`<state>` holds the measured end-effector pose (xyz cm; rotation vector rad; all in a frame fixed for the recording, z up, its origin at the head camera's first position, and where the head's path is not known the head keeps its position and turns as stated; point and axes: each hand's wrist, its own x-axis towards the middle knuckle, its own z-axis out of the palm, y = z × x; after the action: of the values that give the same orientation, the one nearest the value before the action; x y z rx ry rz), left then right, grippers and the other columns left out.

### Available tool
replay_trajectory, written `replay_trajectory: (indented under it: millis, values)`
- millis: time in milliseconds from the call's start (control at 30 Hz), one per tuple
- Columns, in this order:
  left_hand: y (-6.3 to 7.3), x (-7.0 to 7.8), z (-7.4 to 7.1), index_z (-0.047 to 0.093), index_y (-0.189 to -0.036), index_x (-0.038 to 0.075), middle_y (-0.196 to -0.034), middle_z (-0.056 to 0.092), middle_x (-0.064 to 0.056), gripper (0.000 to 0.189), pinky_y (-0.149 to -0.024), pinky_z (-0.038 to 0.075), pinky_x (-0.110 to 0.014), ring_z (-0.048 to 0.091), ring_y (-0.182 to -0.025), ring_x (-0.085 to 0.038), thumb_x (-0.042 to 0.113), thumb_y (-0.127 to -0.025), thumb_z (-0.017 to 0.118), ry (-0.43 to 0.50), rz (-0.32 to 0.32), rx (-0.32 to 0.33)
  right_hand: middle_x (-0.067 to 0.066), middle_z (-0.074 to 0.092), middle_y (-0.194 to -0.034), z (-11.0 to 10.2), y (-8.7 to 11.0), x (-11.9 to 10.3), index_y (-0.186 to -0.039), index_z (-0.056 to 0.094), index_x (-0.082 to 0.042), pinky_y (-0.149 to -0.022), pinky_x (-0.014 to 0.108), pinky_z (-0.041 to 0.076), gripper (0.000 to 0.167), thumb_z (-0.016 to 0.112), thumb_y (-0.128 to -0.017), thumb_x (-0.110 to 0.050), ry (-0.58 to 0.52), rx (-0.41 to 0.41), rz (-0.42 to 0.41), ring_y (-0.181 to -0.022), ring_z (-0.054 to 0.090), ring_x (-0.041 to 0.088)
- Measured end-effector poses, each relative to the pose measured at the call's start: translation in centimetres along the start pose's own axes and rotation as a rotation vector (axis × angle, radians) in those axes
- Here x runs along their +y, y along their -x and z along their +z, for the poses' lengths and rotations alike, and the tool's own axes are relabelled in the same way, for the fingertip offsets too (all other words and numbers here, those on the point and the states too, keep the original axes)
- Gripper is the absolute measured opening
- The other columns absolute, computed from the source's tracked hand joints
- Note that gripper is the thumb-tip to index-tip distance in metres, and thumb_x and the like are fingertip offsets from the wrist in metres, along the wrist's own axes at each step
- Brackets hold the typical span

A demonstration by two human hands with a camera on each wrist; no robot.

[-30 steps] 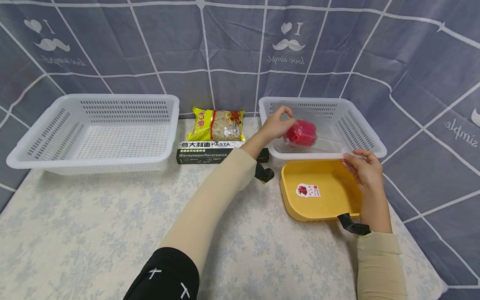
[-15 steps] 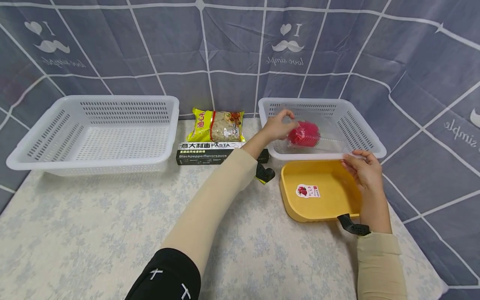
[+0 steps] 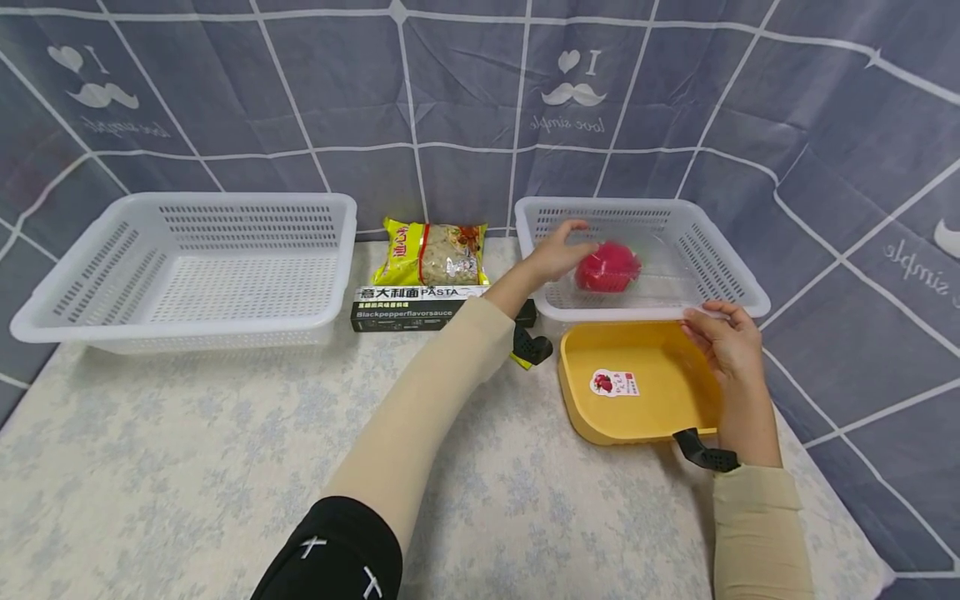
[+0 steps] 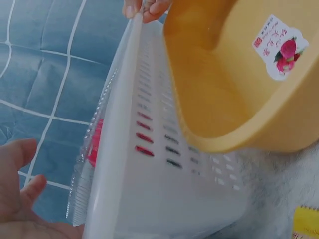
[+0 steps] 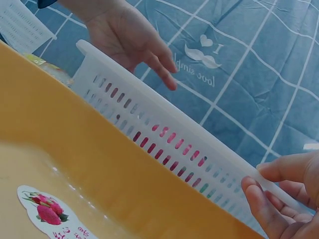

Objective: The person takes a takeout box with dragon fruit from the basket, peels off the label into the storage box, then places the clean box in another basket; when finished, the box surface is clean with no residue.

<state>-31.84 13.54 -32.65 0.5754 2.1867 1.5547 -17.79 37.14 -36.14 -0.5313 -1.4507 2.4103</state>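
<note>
Inside the white slotted basket [image 3: 652, 315] on the right lies a pink dragon fruit [image 3: 609, 268] in a clear plastic box [image 4: 82, 184]. My left hand [image 3: 557, 253] hovers over the basket's left end beside the fruit, fingers apart and holding nothing. Its spread fingers also show in the left wrist view. At the basket's front right corner my right hand [image 3: 727, 340] pinches the rim between thumb and fingers. A yellow basin [image 3: 652, 400] with a dragon fruit sticker stands directly in front of the basket, below my right hand.
Another white basket [image 3: 225, 332] stands at the left. Between the baskets are a yellow pasta bag [image 3: 442, 254] and a black pasta box [image 3: 405, 315], partly behind my left forearm. A patterned cloth [image 3: 202, 467] covers the table. A blue curtain [image 3: 465, 100] hangs behind.
The dragon fruit has shifted slightly right in the basket. My left hand has loosened beside it, its fingers spreading apart. My right hand stays on the rim.
</note>
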Motion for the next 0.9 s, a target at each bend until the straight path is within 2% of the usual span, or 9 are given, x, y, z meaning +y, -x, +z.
replay_trajectory:
  millis: [100,233,367,533,667,900]
  values:
    - [-0.03,-0.05,0.17,0.026,-0.153,0.020,-0.158,0.024,-0.010,0.058,-0.102,0.042,-0.051,0.038,-0.135,-0.031,0.032,-0.102,0.050,0.092,-0.037,-0.005,0.010,0.067,-0.072,0.06,-0.06,0.09,-0.097,0.052,-0.002,-0.058,0.028,0.057,0.026,0.068,-0.083,0.013,-0.011,-0.006,0.001,-0.059,0.070,0.020]
    - [-0.14,-0.19,0.24,0.018,-0.155,0.024,-0.160,0.019,-0.010,0.063,-0.105,0.036,-0.057,0.032,-0.140,-0.032,0.035,-0.102,0.049,0.155,-0.062,-0.004,0.010,0.067,-0.071,0.08,-0.11,0.17,-0.096,0.053,-0.003,-0.057,0.028,0.057,0.025,0.067,-0.083,0.013,-0.016,-0.001,-0.003,-0.059,0.070,0.020]
    - [-0.13,-0.29,0.18,0.012,-0.156,0.022,-0.160,0.015,-0.011,0.066,-0.111,0.032,-0.050,0.028,-0.142,-0.029,0.035,-0.102,0.048,0.191,-0.049,0.009,0.010,0.067,-0.071,0.11,-0.09,0.17,-0.095,0.054,-0.003,-0.057,0.028,0.057,0.024,0.066,-0.084,0.014,-0.017,0.006,-0.002,-0.059,0.070,0.020]
    - [0.08,-0.33,0.19,0.010,-0.156,0.020,-0.162,0.012,-0.009,0.067,-0.116,0.023,-0.040,0.020,-0.146,-0.025,0.036,-0.103,0.047,0.186,-0.020,0.035,0.011,0.066,-0.071,0.13,0.02,0.07,-0.098,0.052,-0.002,-0.058,0.028,0.057,0.026,0.067,-0.083,0.013,-0.018,0.006,0.002,-0.060,0.070,0.020]
    - [0.25,-0.31,0.31,0.011,-0.156,0.019,-0.161,0.013,-0.009,0.065,-0.116,0.022,-0.041,0.019,-0.146,-0.027,0.036,-0.103,0.045,0.179,-0.003,0.061,0.011,0.066,-0.072,0.11,0.13,0.03,-0.099,0.051,-0.001,-0.059,0.028,0.057,0.028,0.070,-0.082,0.012,-0.009,0.004,0.001,-0.060,0.070,0.020]
    - [0.31,-0.45,0.59,0.013,-0.157,0.020,-0.161,0.017,-0.008,0.065,-0.116,0.023,-0.040,0.024,-0.144,-0.026,0.038,-0.103,0.045,0.225,0.004,0.110,0.012,0.068,-0.072,-0.06,0.10,0.12,-0.096,0.053,-0.001,-0.057,0.029,0.057,0.027,0.070,-0.081,0.014,-0.033,-0.032,-0.012,-0.060,0.070,0.022]
